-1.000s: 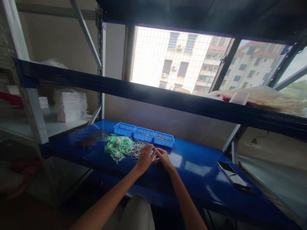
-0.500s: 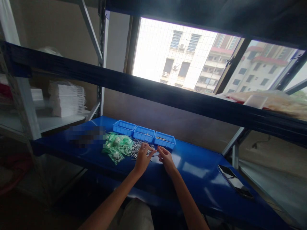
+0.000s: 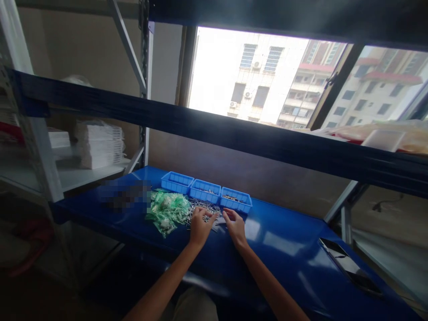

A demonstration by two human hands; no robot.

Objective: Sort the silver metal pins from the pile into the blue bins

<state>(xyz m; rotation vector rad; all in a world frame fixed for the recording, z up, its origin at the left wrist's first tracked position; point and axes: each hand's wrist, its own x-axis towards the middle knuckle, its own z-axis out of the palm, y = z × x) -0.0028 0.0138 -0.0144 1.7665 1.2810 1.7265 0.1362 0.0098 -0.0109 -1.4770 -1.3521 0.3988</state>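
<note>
On the blue table, a pile of thin metal pieces like nails or rivets (image 3: 202, 206) lies before me. My left hand (image 3: 200, 226) is over its near right side, thumb and forefinger drawn together; anything between them is too small to make out. A short distance to the right, my right hand (image 3: 236, 227) faces it with fingers loosely apart and nothing visible in them. Behind the pile stand three blue bins: a left bin (image 3: 176, 187), a middle bin (image 3: 204, 197) and a right bin (image 3: 236, 205). Small pieces show in the middle and right bins.
Crumpled green plastic bags (image 3: 169, 209) lie left of the pile. A phone (image 3: 347, 265) rests near the table's right side. A blue shelf beam (image 3: 234, 131) crosses above the table. White stacked items (image 3: 100, 145) sit on the left shelf.
My hands were fingertip to fingertip and have moved slightly apart; the right fingers have loosened. The view has shifted a little, while the bins and bags stay in place.
</note>
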